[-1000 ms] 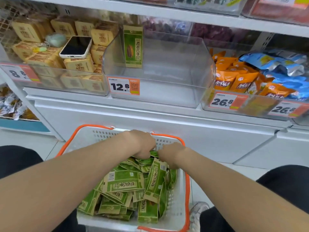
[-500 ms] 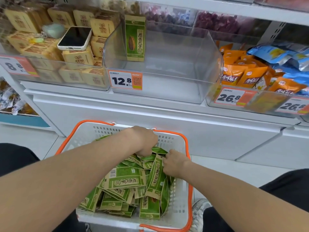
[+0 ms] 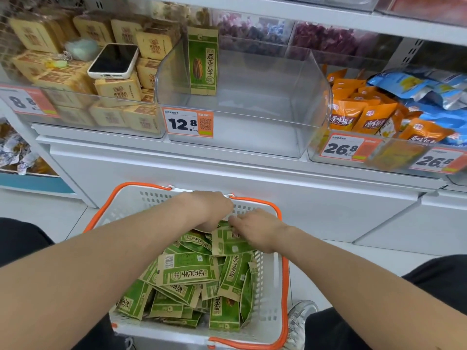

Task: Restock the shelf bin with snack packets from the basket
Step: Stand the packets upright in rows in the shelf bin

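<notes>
A white basket (image 3: 271, 294) with orange handles sits on the floor below me, heaped with several green snack packets (image 3: 187, 270). Both hands reach into its far end. My left hand (image 3: 211, 209) curls down into the pile, its fingers hidden among the packets. My right hand (image 3: 255, 229) grips the top edge of one green packet (image 3: 226, 245) and has it partly raised. On the shelf above stands the clear bin (image 3: 298, 122), holding a single upright green packet (image 3: 203, 60) at its back left.
A phone (image 3: 113, 61) lies on tan boxes in the bin to the left. Orange and blue bags (image 3: 374, 114) fill the bin on the right. Price tags (image 3: 188, 122) hang on the bin fronts. My shoe (image 3: 300, 317) is beside the basket.
My view has tilted slightly. My right hand shifted up and toward my left hand at the basket's far end and lifted a green packet's edge. My left hand stays dug into the pile.
</notes>
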Demonstrator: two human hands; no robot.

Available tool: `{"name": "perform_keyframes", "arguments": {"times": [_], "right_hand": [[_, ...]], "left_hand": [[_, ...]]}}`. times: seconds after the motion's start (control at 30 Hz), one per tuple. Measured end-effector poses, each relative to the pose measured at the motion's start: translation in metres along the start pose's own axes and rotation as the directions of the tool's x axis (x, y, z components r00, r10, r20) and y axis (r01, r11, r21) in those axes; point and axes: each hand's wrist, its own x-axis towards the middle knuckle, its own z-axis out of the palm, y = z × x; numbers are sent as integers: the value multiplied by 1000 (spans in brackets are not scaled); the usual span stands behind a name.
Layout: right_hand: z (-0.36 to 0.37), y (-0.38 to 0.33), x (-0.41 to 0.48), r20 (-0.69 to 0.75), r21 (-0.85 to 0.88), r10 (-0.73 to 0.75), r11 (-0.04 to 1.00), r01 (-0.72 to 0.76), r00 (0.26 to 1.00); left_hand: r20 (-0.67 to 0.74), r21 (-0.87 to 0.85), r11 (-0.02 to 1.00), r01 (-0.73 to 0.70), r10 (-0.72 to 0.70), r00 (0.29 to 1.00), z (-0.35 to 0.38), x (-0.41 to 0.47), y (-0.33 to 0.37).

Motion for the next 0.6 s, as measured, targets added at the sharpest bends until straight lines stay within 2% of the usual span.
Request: {"name": "perform_keyframes", "arguments": {"times": [0.1,0.17,0.27,0.4,0.47,0.53,0.57,0.6], "right_hand": [[-18,2,4,-47,202,171,966,-158,984],[-29,3,7,-91,279,259,933,-225,961],[-43,3,11,-208,392,368,880,-268,906],[-58,-1,15,-370,645,499,745,-171,784],[-66,-5,19,-424,705,535,702,-104,731],[-76,-9,18,-501,699,529,714,-40,685],[-82,-12,15,-533,668,489,744,-12,691],[-87,-13,12,-543,612,418,791,2,728]], "left_hand": [[-95,-302,951,71,-104,990,-7,0,-11],[-178,-522,848,97,-219,959,-16,-4,-18],[-253,-709,699,91,-373,893,-29,-10,-25],[-122,-924,378,60,-440,890,-36,-19,-33],[-154,-939,342,24,-483,862,-41,-24,-37],[-220,-925,379,18,-576,788,-50,-30,-40],[-244,-915,401,34,-620,746,-54,-34,-42],[-267,-902,428,56,-656,706,-58,-38,-44]]}}
